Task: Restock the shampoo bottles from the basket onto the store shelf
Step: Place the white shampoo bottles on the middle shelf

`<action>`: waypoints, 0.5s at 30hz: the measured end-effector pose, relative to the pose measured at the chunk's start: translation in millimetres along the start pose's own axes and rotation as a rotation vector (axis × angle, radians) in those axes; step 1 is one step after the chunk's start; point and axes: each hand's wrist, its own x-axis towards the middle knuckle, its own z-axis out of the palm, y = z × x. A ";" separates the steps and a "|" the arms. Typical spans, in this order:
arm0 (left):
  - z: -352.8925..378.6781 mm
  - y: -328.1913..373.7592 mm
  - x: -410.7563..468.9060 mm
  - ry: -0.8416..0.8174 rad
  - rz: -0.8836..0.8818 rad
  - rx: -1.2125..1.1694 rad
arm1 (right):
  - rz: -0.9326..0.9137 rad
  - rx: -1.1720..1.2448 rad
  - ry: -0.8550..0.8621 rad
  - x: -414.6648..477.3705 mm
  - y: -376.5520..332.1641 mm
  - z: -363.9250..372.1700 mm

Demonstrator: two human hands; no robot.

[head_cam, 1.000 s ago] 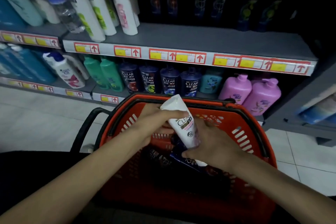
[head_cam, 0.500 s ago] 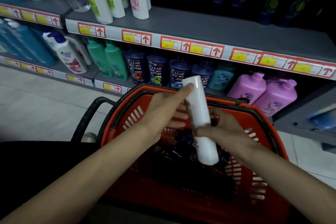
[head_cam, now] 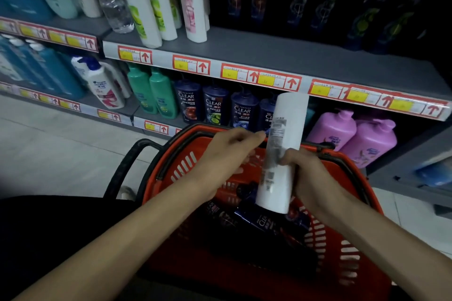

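A pick-and-place step is in hand: one white bottle has been lifted clear of the red basket and is held above it, nearly upright with its top leaning slightly away, its printed back label turned to the camera. It is grasped round its lower half by the right grip, whose fingers are wrapped about it. The left grip is not closed on anything – its fingers are stretched toward the bottle's side and appear to touch it, though blur makes the contact uncertain. Several dark bottles are left lying in the basket, so the restocking is judged far from done. Similar tall white bottles are seen standing at the left of the upper shelf, with bare grey board beside them; that spot is judged the likely destination. For the next move the bottle would need to be carried up and forward over the basket rim and the price strip, turned so its front faces out, and set down upright beside its neighbours without any being knocked – a one-handed carry looks sufficient.
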 end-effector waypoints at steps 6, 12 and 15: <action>-2.3 6.4 -7.0 -0.017 0.080 -0.085 | -0.302 -0.401 0.125 -9.6 -16.2 27.9; -22.1 15.6 -9.8 0.069 0.140 -0.354 | -0.430 -0.445 0.042 -12.3 -36.9 50.6; -36.8 22.6 -9.9 0.108 0.182 -0.396 | -0.421 -0.441 0.039 -1.7 -47.3 64.0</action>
